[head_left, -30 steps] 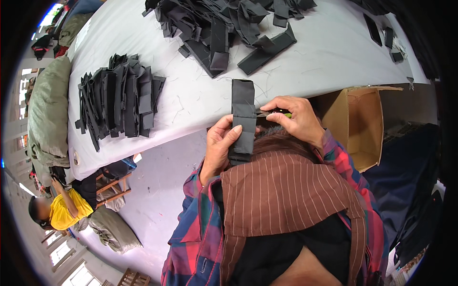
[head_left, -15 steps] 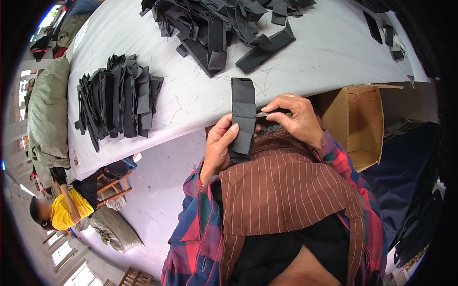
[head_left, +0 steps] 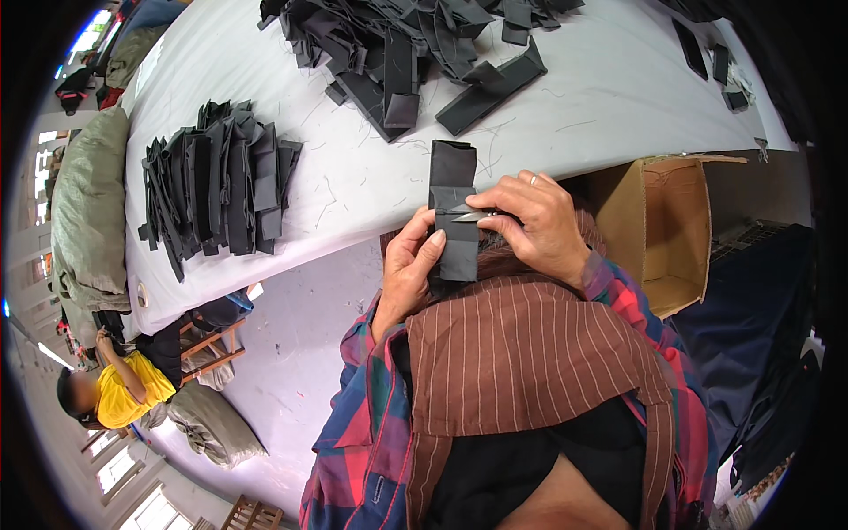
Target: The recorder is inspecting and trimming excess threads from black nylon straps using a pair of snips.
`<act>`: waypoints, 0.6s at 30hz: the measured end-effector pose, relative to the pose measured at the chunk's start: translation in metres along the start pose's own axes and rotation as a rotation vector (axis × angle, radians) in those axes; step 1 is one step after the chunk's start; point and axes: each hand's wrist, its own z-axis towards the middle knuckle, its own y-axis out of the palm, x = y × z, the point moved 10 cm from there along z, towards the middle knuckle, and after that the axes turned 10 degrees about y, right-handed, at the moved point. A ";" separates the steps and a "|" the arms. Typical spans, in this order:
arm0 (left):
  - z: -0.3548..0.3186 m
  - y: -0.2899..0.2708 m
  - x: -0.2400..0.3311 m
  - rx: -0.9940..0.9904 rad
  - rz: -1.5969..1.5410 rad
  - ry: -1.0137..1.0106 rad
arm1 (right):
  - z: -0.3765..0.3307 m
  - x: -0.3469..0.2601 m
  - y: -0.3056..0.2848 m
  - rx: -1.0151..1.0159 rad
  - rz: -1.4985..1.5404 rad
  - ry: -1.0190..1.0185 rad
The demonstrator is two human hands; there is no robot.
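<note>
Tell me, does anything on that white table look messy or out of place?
Mostly the far heap of black fabric pieces: they lie tangled and criss-crossed, unlike the tidier stack at the left. Loose threads dot the table. The piece held by the left hand and right hand looks undamaged.

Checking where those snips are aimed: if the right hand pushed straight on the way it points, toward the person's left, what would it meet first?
Most likely the black fabric strip: the right hand aims the small snips at it, blades already on it. Just beyond is the left hand, its thumb pressed on the strip; depth is hard to judge.
</note>
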 end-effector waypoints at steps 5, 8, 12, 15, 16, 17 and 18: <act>-0.001 0.001 0.001 -0.026 0.104 0.022 | -0.001 0.001 0.002 -0.023 0.017 0.022; -0.001 0.002 0.002 -0.044 0.122 0.021 | -0.002 0.012 0.000 0.032 0.134 0.081; 0.004 0.006 0.008 -0.108 0.244 0.069 | 0.000 0.048 -0.008 0.109 0.600 0.523; 0.008 0.022 0.026 -0.216 0.474 0.200 | 0.011 0.045 -0.003 0.028 0.655 0.487; 0.009 0.025 0.030 -0.217 0.474 0.201 | 0.017 0.036 -0.001 -0.005 0.710 0.462; 0.011 0.025 0.045 -0.166 0.593 0.291 | 0.020 0.013 -0.018 0.011 0.564 0.359; 0.011 0.026 0.060 -0.111 0.715 0.382 | 0.022 -0.014 -0.034 0.060 0.391 0.140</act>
